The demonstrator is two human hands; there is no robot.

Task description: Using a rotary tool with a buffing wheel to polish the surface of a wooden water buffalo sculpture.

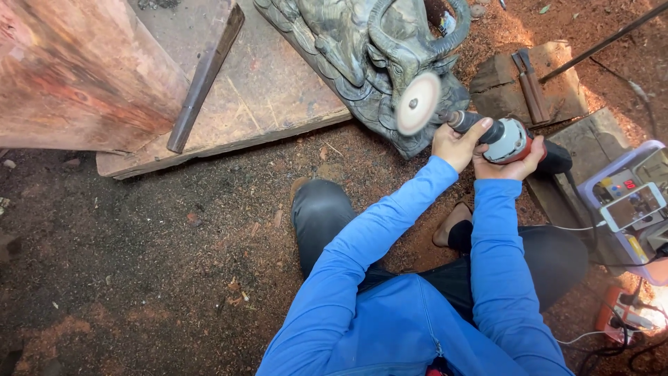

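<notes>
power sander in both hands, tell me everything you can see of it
The power sander is a handheld tool with a silver-grey and red body, a black rear end and a dark neck leading to a round, pale disc. It lies roughly level, disc toward the dark wooden carving, against or just in front of it. The left hand grips the neck; the right hand cradles the body from below.

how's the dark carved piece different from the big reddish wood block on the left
The dark grey carved wooden sculpture is shaped into curling horns and relief; the big reddish wooden block is plain and flat-faced. The sculpture meets the sanding disc of the power tool; the block is untouched. Both rest on the pale wooden board.
</notes>
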